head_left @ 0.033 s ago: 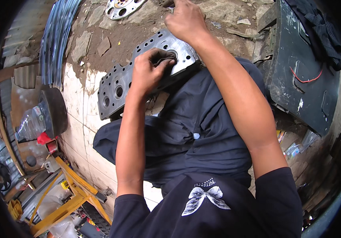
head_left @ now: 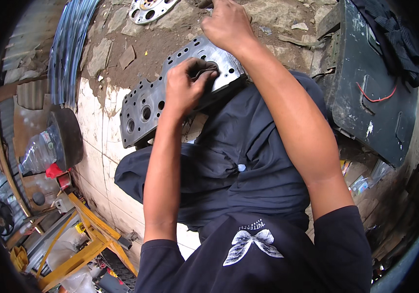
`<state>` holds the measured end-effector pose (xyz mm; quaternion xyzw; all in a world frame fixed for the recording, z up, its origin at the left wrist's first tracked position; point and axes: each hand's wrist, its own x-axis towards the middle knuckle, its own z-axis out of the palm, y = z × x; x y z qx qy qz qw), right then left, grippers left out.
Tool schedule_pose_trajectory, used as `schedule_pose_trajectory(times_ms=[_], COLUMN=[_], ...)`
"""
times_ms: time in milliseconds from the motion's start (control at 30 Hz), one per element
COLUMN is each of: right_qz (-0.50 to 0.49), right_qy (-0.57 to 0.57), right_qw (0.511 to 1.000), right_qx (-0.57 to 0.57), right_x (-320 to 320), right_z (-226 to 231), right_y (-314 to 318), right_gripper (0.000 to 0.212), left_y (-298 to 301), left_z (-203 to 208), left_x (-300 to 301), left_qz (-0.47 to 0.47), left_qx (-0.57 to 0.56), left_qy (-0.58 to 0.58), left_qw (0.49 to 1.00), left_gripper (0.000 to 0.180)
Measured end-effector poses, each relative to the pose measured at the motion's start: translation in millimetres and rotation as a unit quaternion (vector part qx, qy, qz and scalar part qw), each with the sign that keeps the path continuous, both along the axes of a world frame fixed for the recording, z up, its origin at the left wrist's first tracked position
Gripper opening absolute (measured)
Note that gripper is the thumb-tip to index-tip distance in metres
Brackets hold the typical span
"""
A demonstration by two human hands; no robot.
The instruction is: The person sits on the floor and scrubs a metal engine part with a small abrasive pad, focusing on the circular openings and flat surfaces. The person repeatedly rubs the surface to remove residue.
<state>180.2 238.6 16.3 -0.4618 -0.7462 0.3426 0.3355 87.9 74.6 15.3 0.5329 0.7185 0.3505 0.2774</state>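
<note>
Casting: grey metal cylinder head [head_left: 170, 93], flat, drilled with round holes, lay across lap.
Left hand [head_left: 185, 88]: fingers pinched on dark scrap, unmoved since earlier.
Right hand [head_left: 229, 24]: gripped casting's far edge, unchanged.

Grey metal cylinder head [head_left: 170, 93], dark navy trousers [head_left: 239, 161], yellow frame [head_left: 85, 244].

change: none visible | hands [head_left: 186, 88] | cylinder head [head_left: 143, 110] unmoved

Dirt ground [head_left: 146, 46], cracked white slab [head_left: 95, 146], yellow frame [head_left: 90, 244], daylight.
</note>
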Motion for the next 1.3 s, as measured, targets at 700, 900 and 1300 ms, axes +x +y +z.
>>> schedule_pose_trajectory(times_ms=[700,900,1300], right_qz=[-0.013,0.003,-0.014], right_qy=[0.021,0.028,0.005], right_qw=[1.0,0.999,1.0], right_qx=[-0.005,-0.032,-0.016], right_x=[12,7,5], right_z=[1,11,5], right_y=[19,10,10], right_gripper=[0.043,0.037,0.037], left_y=[-14,4,16], left_z=[0,-16,-8], left_x=[22,24,14], left_qz=[0.171,0.189,0.083], left_qx=[0.027,0.08,0.035], left_qy=[0.189,0.245,0.076], left_qw=[0.967,0.948,0.993], left_gripper=[0.014,0.016,0.018])
